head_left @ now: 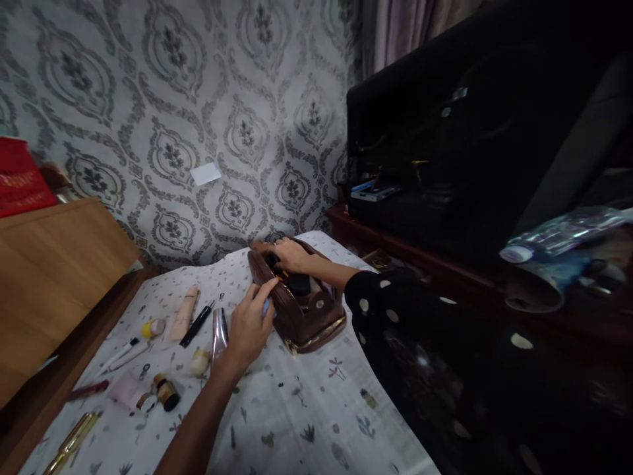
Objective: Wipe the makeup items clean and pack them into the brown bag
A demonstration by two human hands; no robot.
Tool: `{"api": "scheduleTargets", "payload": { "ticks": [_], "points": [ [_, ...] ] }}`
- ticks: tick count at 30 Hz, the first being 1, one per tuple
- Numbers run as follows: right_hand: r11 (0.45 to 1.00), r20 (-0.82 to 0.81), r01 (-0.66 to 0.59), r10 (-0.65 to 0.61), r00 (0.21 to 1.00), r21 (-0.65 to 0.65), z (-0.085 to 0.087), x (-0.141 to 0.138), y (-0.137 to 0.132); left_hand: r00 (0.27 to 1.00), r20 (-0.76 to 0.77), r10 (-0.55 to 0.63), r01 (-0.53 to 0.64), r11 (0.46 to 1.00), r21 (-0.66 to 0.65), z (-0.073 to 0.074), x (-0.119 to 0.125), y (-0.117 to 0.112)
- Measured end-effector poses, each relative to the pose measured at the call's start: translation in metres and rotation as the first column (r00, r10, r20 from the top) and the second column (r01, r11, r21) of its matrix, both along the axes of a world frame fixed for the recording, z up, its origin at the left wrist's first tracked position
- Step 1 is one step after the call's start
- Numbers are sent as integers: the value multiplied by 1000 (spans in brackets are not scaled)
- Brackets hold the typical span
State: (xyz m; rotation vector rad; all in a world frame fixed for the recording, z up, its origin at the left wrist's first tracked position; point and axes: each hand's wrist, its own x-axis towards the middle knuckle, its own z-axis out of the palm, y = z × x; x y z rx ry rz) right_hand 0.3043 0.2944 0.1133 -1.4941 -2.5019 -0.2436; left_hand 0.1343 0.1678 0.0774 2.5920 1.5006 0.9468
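Note:
A brown zippered bag (316, 323) lies with its mouth open on the patterned white cloth. My left hand (250, 326) grips the left rim of this bag, with a small light blue thing (266, 307) beside its fingers; whether the hand also holds that is unclear. Over the bag's far part, my right hand (291, 254) reaches into the opening, its fingers curled down and partly hidden. Dark things (297, 284) show inside the bag. Close to my left wrist lie a silvery tube (219, 330) and a small cream-coloured jar (200, 361).
To the left lie a beige tube (185, 313), a black pen-like stick (196, 324), a yellow-banded jar (153, 328), a pink bottle (131, 392), a dark gold-banded bottle (165, 392) and a gold tool (72, 442). A wooden box (64, 264) and a dark screen (420, 152) flank the cloth.

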Motion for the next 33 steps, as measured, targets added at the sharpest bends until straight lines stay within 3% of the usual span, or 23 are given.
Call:
{"api": "scheduleTargets", "payload": {
  "ticks": [22,33],
  "points": [
    [994,125,-36,48,991,-100,18,4,2,1000,0,-12,12,1000,-7,-2,-1,0],
    [996,128,-27,38,991,-87,17,5,-2,1000,-1,-13,13,1000,0,-1,-1,-1]
  ]
}}
